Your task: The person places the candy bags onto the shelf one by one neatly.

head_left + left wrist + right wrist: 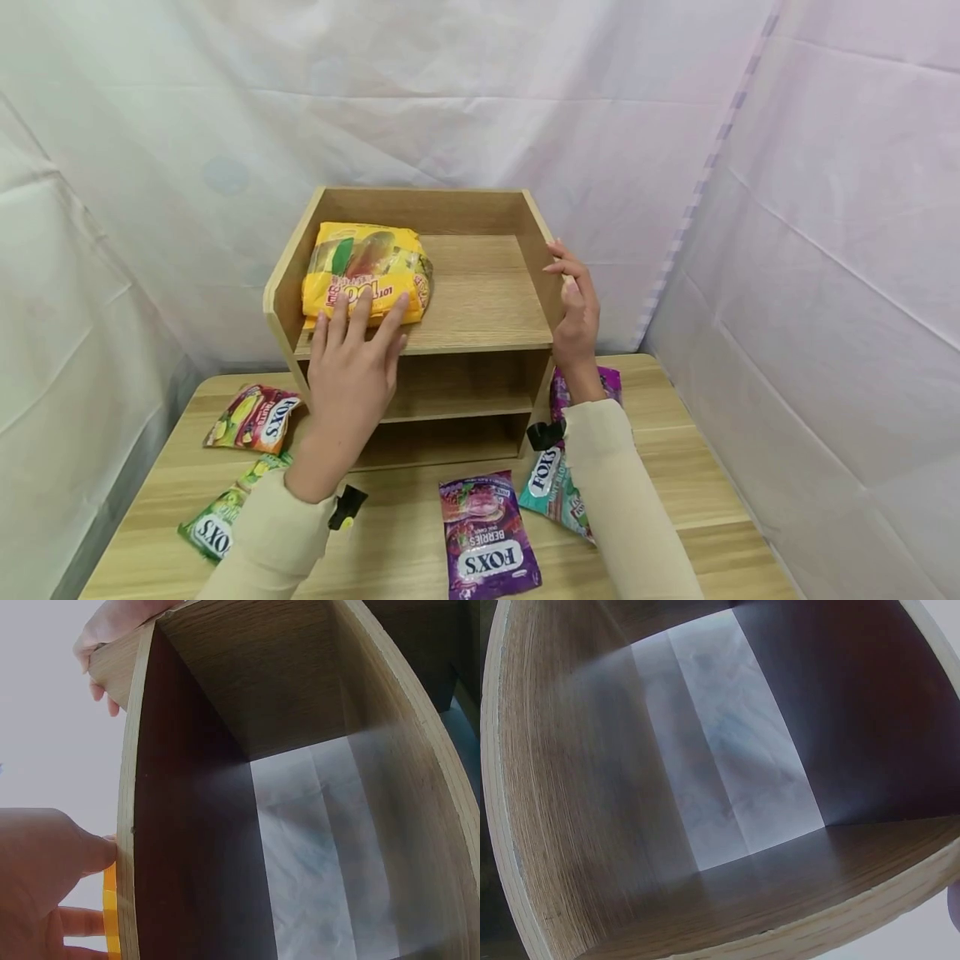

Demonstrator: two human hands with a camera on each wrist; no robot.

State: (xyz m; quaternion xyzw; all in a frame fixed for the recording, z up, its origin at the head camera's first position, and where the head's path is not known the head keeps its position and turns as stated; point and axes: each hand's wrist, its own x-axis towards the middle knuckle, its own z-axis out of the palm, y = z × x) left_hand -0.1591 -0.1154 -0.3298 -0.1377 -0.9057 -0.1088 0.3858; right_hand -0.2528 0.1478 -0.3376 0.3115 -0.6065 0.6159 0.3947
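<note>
A small wooden shelf [491,292] stands on the table, its top tray bordered by raised sides. In that tray, at the left, lies a yellow candy bag [367,250] with a mango picture. My left hand [352,375] rests spread, fairly straight fingers on the bag's front; in the left wrist view its thumb [94,851] is at the board's edge beside a yellow strip of the bag. My right hand [577,317] grips the upper edge of the shelf's right side panel, fingertips lapping over it. Only a sliver of it shows in the right wrist view.
On the table [405,533], a purple FOX'S bag [483,517] lies in front. Red [251,417] and green [217,517] bags are at left. A teal bag [551,492] and another purple bag [611,383] lie partly under my right arm. White cloth [480,100] hangs behind.
</note>
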